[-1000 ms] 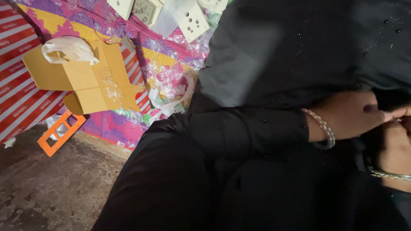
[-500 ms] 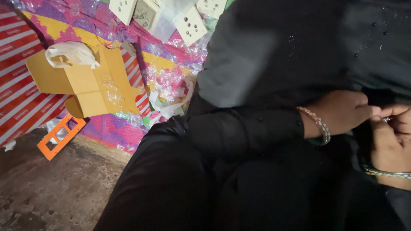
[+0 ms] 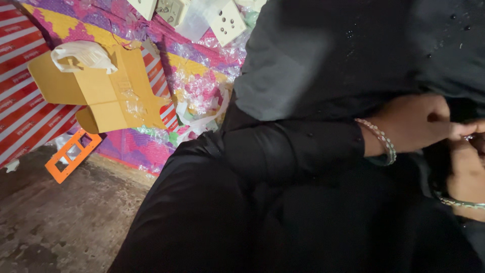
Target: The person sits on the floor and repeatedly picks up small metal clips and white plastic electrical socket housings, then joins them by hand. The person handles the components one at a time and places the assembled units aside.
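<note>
Left hand (image 3: 414, 124) and right hand (image 3: 467, 174) meet at the frame's right edge; fingers perhaps pinching, cannot tell.

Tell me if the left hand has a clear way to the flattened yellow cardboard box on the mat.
Probably yes. The left hand is at the lap, fingertips against the right hand. Nothing stands between it and the yellow cardboard box, only dark clothing and loose plastic wrap. It lies well away, so likely a long stretch.
</note>
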